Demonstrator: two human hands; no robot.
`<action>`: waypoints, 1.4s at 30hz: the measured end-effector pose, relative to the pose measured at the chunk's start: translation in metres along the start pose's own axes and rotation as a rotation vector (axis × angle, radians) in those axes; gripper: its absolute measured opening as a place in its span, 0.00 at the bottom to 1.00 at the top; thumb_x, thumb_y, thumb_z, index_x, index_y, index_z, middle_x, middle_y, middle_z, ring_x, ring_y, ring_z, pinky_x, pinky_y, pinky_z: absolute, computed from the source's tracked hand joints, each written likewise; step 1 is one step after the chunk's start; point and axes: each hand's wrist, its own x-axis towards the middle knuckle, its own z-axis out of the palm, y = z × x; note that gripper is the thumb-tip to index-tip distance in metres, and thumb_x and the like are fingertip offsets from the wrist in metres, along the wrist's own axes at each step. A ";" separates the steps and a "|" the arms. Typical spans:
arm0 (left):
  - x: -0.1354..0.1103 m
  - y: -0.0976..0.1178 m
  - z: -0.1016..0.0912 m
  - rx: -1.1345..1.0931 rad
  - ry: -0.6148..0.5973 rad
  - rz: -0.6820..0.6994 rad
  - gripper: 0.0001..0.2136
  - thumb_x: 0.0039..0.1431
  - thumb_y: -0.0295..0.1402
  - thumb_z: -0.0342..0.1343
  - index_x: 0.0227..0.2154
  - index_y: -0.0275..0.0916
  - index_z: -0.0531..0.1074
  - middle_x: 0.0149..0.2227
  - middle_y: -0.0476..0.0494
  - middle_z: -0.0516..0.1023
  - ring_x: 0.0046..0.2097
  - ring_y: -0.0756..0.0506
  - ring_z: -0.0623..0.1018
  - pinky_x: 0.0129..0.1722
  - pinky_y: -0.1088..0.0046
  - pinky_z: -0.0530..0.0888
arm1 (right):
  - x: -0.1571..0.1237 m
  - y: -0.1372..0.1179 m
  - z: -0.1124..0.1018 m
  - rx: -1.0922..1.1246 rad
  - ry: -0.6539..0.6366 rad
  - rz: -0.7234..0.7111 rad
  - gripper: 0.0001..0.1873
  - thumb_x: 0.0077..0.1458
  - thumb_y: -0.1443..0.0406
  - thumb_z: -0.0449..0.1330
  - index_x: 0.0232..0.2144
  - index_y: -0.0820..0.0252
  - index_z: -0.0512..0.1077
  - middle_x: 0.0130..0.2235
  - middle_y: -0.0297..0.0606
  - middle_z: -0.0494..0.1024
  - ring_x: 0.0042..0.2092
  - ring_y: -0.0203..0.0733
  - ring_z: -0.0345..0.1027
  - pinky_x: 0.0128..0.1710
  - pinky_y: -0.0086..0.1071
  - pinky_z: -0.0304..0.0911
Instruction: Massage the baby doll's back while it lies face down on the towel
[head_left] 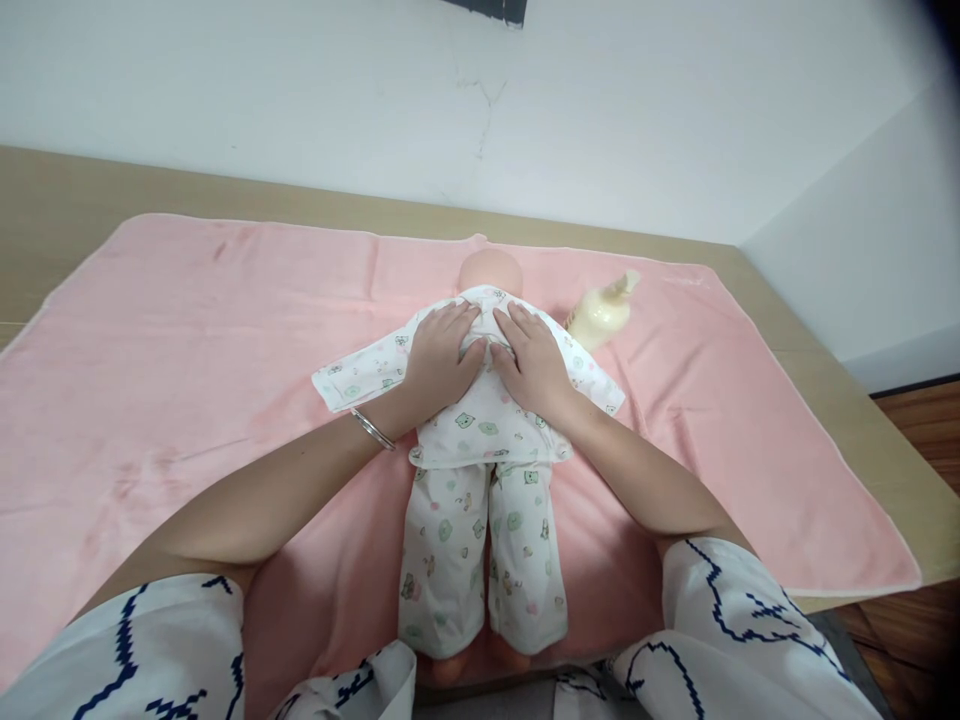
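On pink cloth (202, 360), a doll (487, 432) lies under the left hand (442, 358) and right hand (536, 362), grip unclenched.

We are in a plain indoor room, kind unclear: a pink blanket (187, 380) on a table (832, 410) below our fingers (463, 322), white wall (337, 120) beyond.

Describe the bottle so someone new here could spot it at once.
On the table, find the pink blanket, then the doll in white printed clothes lying on it. The bottle is on the blanket too, just beyond the right hand. It is shiny and pale yellow, unlike the doll's printed clothes.
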 end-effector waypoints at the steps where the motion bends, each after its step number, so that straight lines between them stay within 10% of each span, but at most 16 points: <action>1: 0.000 0.000 0.000 0.001 0.000 -0.001 0.22 0.65 0.37 0.45 0.59 0.35 0.68 0.63 0.35 0.71 0.66 0.38 0.68 0.68 0.52 0.62 | 0.000 0.000 0.000 0.000 0.002 0.001 0.30 0.67 0.57 0.45 0.65 0.67 0.61 0.69 0.54 0.59 0.71 0.56 0.50 0.70 0.56 0.48; 17: -0.001 -0.002 0.002 -0.003 0.028 0.028 0.23 0.65 0.37 0.47 0.58 0.30 0.69 0.62 0.31 0.71 0.65 0.36 0.69 0.68 0.54 0.62 | 0.002 0.004 0.000 0.039 -0.010 -0.005 0.30 0.66 0.57 0.47 0.65 0.66 0.61 0.70 0.53 0.59 0.71 0.55 0.50 0.71 0.54 0.47; 23: -0.004 -0.005 0.003 -0.078 0.064 0.033 0.22 0.69 0.37 0.41 0.59 0.34 0.68 0.63 0.34 0.71 0.66 0.39 0.68 0.68 0.54 0.61 | -0.005 -0.005 -0.004 0.000 0.131 -0.036 0.33 0.63 0.60 0.50 0.68 0.63 0.54 0.74 0.48 0.45 0.75 0.54 0.31 0.71 0.61 0.37; 37: -0.005 -0.009 0.006 -0.072 0.085 0.068 0.21 0.67 0.34 0.42 0.58 0.33 0.69 0.61 0.33 0.72 0.65 0.40 0.69 0.68 0.55 0.63 | -0.014 -0.017 -0.005 0.046 -0.018 -0.135 0.28 0.65 0.62 0.46 0.65 0.59 0.60 0.72 0.46 0.55 0.74 0.51 0.41 0.72 0.59 0.39; 42: -0.005 -0.008 0.005 -0.060 0.077 0.060 0.22 0.67 0.36 0.43 0.58 0.33 0.69 0.61 0.34 0.73 0.64 0.39 0.70 0.67 0.55 0.64 | -0.012 -0.011 -0.012 0.012 0.144 -0.095 0.32 0.65 0.61 0.46 0.69 0.57 0.51 0.74 0.42 0.45 0.76 0.49 0.29 0.71 0.61 0.37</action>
